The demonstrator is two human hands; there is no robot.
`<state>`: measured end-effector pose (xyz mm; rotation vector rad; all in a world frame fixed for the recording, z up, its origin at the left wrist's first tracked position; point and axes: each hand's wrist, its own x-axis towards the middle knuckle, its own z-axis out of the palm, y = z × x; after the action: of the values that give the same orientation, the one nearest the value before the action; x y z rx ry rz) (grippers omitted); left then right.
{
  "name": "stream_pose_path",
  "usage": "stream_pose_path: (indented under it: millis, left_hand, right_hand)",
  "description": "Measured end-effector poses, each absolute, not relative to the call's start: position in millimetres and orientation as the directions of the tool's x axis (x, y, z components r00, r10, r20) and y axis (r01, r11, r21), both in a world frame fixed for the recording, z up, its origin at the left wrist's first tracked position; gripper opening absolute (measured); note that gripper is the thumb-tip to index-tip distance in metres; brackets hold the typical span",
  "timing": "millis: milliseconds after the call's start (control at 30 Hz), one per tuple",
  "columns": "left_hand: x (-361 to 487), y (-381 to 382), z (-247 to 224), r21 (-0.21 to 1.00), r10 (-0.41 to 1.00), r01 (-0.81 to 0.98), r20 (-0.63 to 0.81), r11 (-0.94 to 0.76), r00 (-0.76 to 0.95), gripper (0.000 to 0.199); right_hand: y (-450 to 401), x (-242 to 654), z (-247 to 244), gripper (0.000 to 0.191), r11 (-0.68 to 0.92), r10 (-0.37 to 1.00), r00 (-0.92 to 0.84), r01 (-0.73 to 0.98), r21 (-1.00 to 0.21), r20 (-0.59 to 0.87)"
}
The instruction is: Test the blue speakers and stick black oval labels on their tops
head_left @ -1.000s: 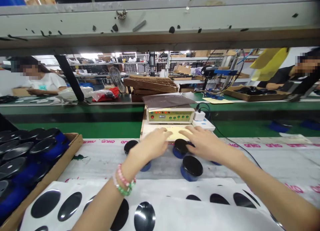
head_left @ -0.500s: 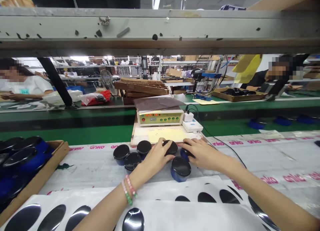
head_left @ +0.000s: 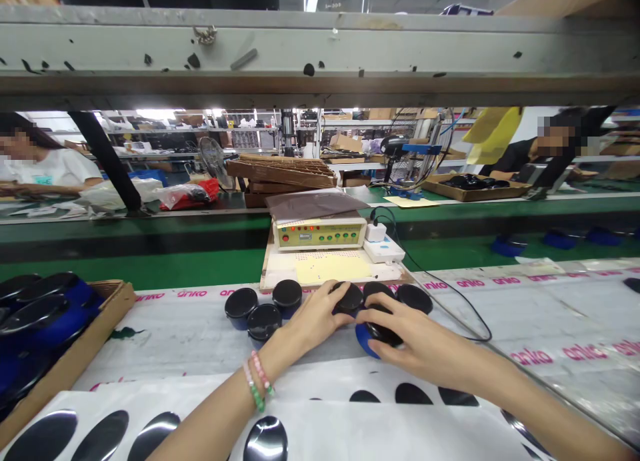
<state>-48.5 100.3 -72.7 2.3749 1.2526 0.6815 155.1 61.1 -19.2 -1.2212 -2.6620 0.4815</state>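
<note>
My left hand (head_left: 313, 314), with a beaded bracelet on its wrist, curls its thumb and fingers around a round blue part with a glossy black top (head_left: 349, 300). My right hand (head_left: 413, 334) grips a similar round part (head_left: 366, 341) nearer to me, its fingers over the black top and the blue side showing. Behind the right fingers stand two more round parts, one (head_left: 378, 290) close by and another (head_left: 416, 298) further right. Left of my left hand, three others cluster: one (head_left: 241, 304) at the left, one (head_left: 287, 293) behind and one (head_left: 265, 322) in front.
White sheets (head_left: 320, 431) with black ovals lie nearest to me. At left is a cardboard box (head_left: 107, 321) of blue-black parts. A control box (head_left: 320, 236) and a white plug adapter (head_left: 385, 250) stand behind; a black cable (head_left: 450, 298) trails right. A shelf beam (head_left: 320, 54) crosses overhead.
My right hand has moved from a rear round part to the front one and closed around it. The rear parts now sit further right. My left hand remains at its part.
</note>
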Motion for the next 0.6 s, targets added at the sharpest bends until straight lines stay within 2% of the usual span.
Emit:
stream_pose_path:
  millis: [133, 300, 400, 500, 600]
  left_hand:
    - [-44.8, 97.3, -73.2, 0.536, 0.806, 0.619, 0.239, -0.574, 0.541, 0.064]
    - [-46.0, 95.2, -72.9, 0.555, 0.825, 0.625, 0.241, -0.549, 0.511, 0.066]
    - [-46.4, 94.1, -71.3, 0.564, 0.819, 0.612, 0.239, -0.555, 0.522, 0.067]
    - [-47.1, 94.0, -69.8, 0.572, 0.813, 0.6, 0.238, -0.559, 0.532, 0.065]
    - [-48.0, 94.5, -70.7, 0.578, 0.814, 0.598, 0.23, -0.555, 0.533, 0.066]
  right_hand:
    - [51.2, 168.4, -26.6, 0.031, 0.582, 0.787, -0.617, 0.749, -0.317, -0.011]
    - [57.2, 180.9, -38.5, 0.04, 0.562, 0.825, -0.561, 0.803, -0.198, 0.069]
    - [78.2, 197.5, -31.6, 0.042, 0.45, 0.893, -0.44, 0.88, -0.152, 0.097]
    - [99.9, 212.7, -26.6, 0.051, 0.376, 0.926, -0.374, 0.91, -0.176, 0.042]
    - [111.8, 220.5, -26.8, 0.051, 0.44, 0.89, -0.456, 0.863, -0.247, -0.006]
